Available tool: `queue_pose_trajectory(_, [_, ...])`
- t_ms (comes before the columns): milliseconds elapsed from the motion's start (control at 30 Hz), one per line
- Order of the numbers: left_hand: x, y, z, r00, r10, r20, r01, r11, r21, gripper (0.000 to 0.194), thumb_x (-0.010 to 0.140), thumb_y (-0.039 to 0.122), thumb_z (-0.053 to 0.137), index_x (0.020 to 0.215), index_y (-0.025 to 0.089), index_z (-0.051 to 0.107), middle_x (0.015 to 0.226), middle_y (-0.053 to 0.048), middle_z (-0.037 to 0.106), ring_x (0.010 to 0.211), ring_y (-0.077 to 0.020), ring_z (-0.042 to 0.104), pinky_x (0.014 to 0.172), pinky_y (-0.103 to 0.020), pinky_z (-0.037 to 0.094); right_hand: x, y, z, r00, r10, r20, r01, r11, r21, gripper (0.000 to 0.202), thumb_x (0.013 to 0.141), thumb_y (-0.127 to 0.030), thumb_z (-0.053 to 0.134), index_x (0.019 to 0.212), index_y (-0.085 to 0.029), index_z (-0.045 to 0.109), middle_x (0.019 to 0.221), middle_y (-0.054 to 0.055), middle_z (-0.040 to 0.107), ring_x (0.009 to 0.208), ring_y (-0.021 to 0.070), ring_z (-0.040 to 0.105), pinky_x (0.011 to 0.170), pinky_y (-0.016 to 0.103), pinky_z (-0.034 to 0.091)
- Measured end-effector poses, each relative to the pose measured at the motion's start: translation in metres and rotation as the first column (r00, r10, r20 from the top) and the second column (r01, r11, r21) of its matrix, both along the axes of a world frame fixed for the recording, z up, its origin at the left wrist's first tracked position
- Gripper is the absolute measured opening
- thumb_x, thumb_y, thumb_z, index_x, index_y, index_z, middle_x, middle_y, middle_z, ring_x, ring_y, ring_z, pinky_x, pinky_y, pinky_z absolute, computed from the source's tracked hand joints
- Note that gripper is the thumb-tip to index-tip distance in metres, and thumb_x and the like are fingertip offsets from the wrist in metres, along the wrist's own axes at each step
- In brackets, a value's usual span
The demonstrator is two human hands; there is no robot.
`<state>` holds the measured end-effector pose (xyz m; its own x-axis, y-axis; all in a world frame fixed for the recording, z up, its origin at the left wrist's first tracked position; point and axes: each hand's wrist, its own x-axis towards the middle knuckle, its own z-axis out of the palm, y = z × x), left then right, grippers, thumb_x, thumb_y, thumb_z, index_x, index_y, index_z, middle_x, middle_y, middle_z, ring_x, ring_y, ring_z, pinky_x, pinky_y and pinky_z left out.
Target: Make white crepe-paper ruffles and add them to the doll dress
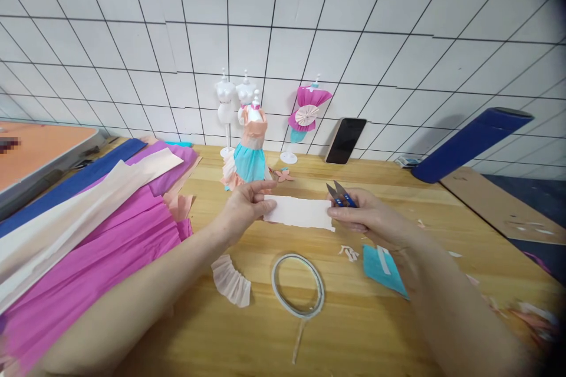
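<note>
A pale pink crepe paper strip (pixel 300 212) is stretched out level above the table between my two hands. My left hand (pixel 245 209) pinches its left end between thumb and fingers. At the other end, my right hand (pixel 365 212) grips the strip's edge and also carries blue-handled thread snips (pixel 341 195), whose blades point up and away. Below the strip lies a roll of narrow tape (pixel 275 283) with its loose end trailing toward me. A pleated pale pink paper piece (pixel 232 281) rests to the left of the roll.
White mini dress forms (pixel 225 100) stand by the tiled wall, one wearing a peach and turquoise dress (pixel 250 159), another a magenta top (pixel 309 107). A phone (pixel 346 140) and a blue cylinder (pixel 469 147) lean there. Coloured crepe sheets (pixel 115 235) lie left; turquoise paper (pixel 384 270) and scraps right.
</note>
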<state>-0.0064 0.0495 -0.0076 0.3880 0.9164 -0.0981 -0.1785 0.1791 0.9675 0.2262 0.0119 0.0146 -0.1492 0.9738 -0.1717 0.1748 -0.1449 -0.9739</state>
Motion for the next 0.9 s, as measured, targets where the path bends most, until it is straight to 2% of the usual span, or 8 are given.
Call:
queue_pose_trajectory(100, [0.000,0.003,0.000,0.998,-0.045,-0.044,0.045,0.999,0.003,0.033,0.057,0.028,0.081,0.077,0.011,0.062,0.055,0.001,0.063,0.049,-0.0101,0.060,0.049,-0.022,0.051,0.003,0.001,0.000,0.999,-0.003,0.047,0.003,1.000,0.011,0.028,0.060,-0.034,0.074,0.062,-0.019,0.051,0.046,-0.010,0.032,0.040,0.0046,0.020,0.041,0.023,0.011])
queue_pose_trajectory(200, [0.000,0.006,0.000,0.993,-0.072,-0.098,0.074,0.997,0.019,0.031,0.056,0.029,0.081,0.064,0.012,0.057,0.054,-0.002,0.064,0.045,-0.0118,0.061,0.042,-0.020,0.049,0.004,0.003,-0.001,0.994,-0.017,0.107,0.015,1.000,0.026,0.029,0.059,-0.032,0.076,0.057,-0.019,0.050,0.046,-0.009,0.032,0.042,0.0051,0.021,0.042,0.023,0.011])
queue_pose_trajectory(267, [0.000,0.007,-0.001,0.989,-0.069,-0.127,0.074,0.996,0.040,0.029,0.059,0.028,0.080,0.063,0.012,0.055,0.051,0.000,0.063,0.042,-0.0110,0.060,0.039,-0.019,0.047,0.003,0.004,-0.002,0.988,-0.050,0.148,0.043,0.998,0.049,0.025,0.059,-0.032,0.076,0.059,-0.018,0.055,0.048,-0.008,0.035,0.043,0.0056,0.022,0.042,0.024,0.011])
queue_pose_trajectory(400, [0.000,0.008,-0.002,0.981,-0.074,-0.179,0.090,0.992,0.083,0.025,0.062,0.023,0.077,0.061,0.013,0.054,0.047,0.003,0.057,0.037,-0.0067,0.053,0.035,-0.015,0.040,-0.003,0.002,0.000,0.974,-0.129,0.185,0.108,0.987,0.121,0.024,0.063,-0.035,0.074,0.077,-0.017,0.067,0.050,-0.007,0.039,0.044,0.0071,0.025,0.042,0.025,0.013])
queue_pose_trajectory(533, [0.001,0.002,0.001,0.963,-0.169,-0.208,0.190,0.978,0.086,0.026,0.059,0.026,0.079,0.058,0.013,0.056,0.046,0.003,0.056,0.036,-0.0050,0.049,0.035,-0.015,0.039,-0.016,-0.004,0.004,0.977,-0.135,0.167,0.103,0.977,0.186,0.027,0.065,-0.035,0.072,0.085,-0.019,0.068,0.050,-0.008,0.037,0.043,0.0077,0.026,0.043,0.025,0.015])
queue_pose_trajectory(733, [0.001,-0.013,0.013,0.934,-0.291,-0.209,0.309,0.949,0.060,0.030,0.061,0.037,0.078,0.061,0.012,0.061,0.049,0.002,0.055,0.040,-0.0053,0.049,0.038,-0.016,0.039,-0.041,-0.013,0.005,0.989,-0.034,0.140,0.002,0.975,0.223,0.025,0.060,-0.033,0.073,0.081,-0.019,0.072,0.056,-0.004,0.051,0.053,0.0115,0.042,0.049,0.025,0.029])
queue_pose_trajectory(800, [0.001,-0.016,0.016,0.927,-0.314,-0.204,0.330,0.943,0.051,0.031,0.062,0.039,0.077,0.062,0.012,0.061,0.050,0.001,0.056,0.042,-0.0059,0.050,0.040,-0.017,0.039,-0.046,-0.016,0.005,0.991,-0.023,0.133,-0.008,0.974,0.226,0.024,0.060,-0.034,0.073,0.078,-0.019,0.072,0.057,-0.004,0.053,0.054,0.0121,0.044,0.050,0.026,0.032])
queue_pose_trajectory(900, [0.001,-0.018,0.019,0.920,-0.349,-0.180,0.363,0.930,0.050,0.037,0.062,0.046,0.076,0.060,0.012,0.061,0.048,0.000,0.056,0.043,-0.0073,0.051,0.042,-0.018,0.040,-0.050,-0.018,0.004,0.991,-0.028,0.130,-0.003,0.973,0.230,0.018,0.061,-0.035,0.075,0.065,-0.019,0.067,0.054,-0.003,0.052,0.052,0.0119,0.043,0.049,0.025,0.033])
